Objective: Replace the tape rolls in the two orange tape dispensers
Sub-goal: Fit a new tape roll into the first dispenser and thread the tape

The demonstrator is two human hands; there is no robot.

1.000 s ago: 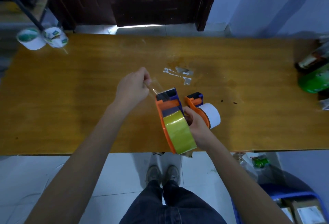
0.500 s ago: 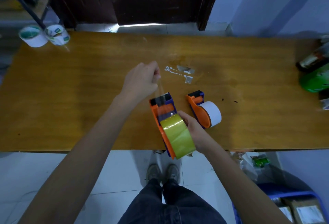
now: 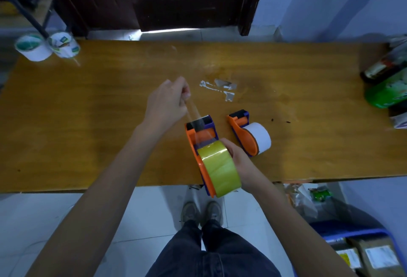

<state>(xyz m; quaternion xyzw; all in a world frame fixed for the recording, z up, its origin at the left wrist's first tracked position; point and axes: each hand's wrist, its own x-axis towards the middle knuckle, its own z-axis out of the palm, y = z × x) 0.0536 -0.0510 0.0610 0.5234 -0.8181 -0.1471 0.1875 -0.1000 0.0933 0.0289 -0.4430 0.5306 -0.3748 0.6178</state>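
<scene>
My right hand point(image 3: 236, 157) grips an orange and blue tape dispenser point(image 3: 199, 144) above the table's near edge; a yellowish clear tape roll point(image 3: 220, 167) sits in it. My left hand point(image 3: 168, 102) pinches the free end of the clear tape strip point(image 3: 193, 112), which stretches from the dispenser's front up to my fingers. A second orange dispenser point(image 3: 242, 133) lies on the wooden table point(image 3: 88, 122) just to the right, loaded with a white tape roll point(image 3: 261, 136).
Two white tape rolls point(image 3: 47, 46) stand at the table's far left corner. Scraps of clear tape point(image 3: 220, 88) are stuck to the table ahead. Bottles and a green packet point(image 3: 387, 87) crowd the right edge. A blue crate with boxes point(image 3: 361, 252) sits on the floor.
My left hand has pulled the tape end farther up and away from the dispenser, lengthening the strip. The dispenser in my right hand has shifted slightly left and down.
</scene>
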